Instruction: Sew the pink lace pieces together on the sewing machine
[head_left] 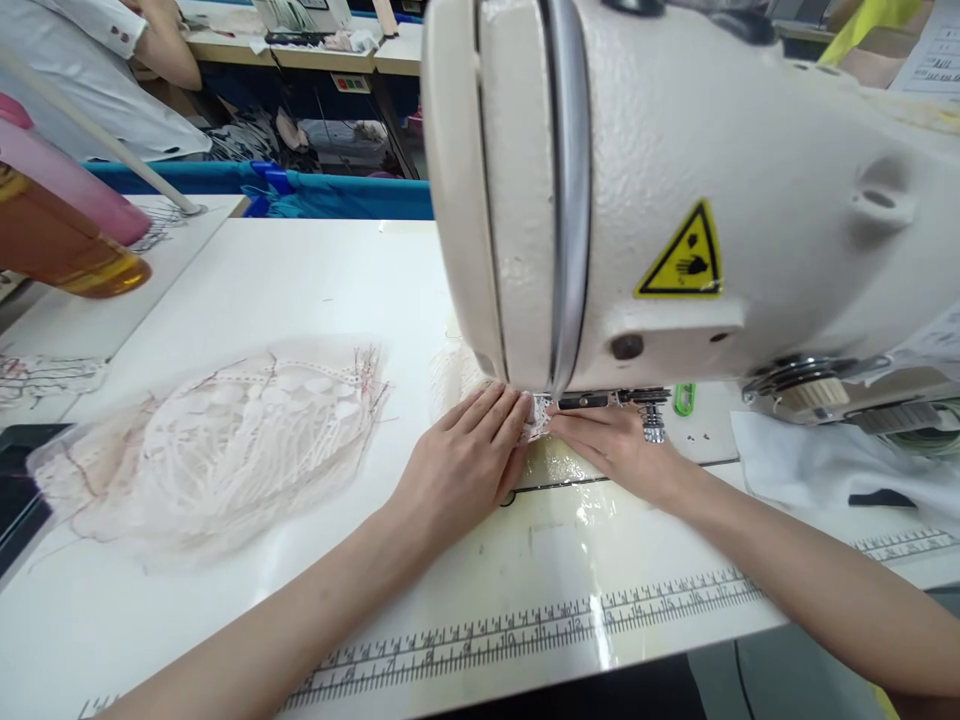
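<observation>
Lace [535, 420] lay under the machine [675, 150], between the 2 hands; the left hand [469, 445] pressed on it, fingers straight and flat rather than gripping; the right hand [616, 440] touched its other edge, though whether those fingers pinched it could not be told; the step in hand looked like guiding it for stitching; the next move seemed to call for feeding it flat, fingers clear; a larger panel [247, 430] lay left on the surface [300, 260].

Bright overall; white glare streaks the tabletop [555, 550]
</observation>
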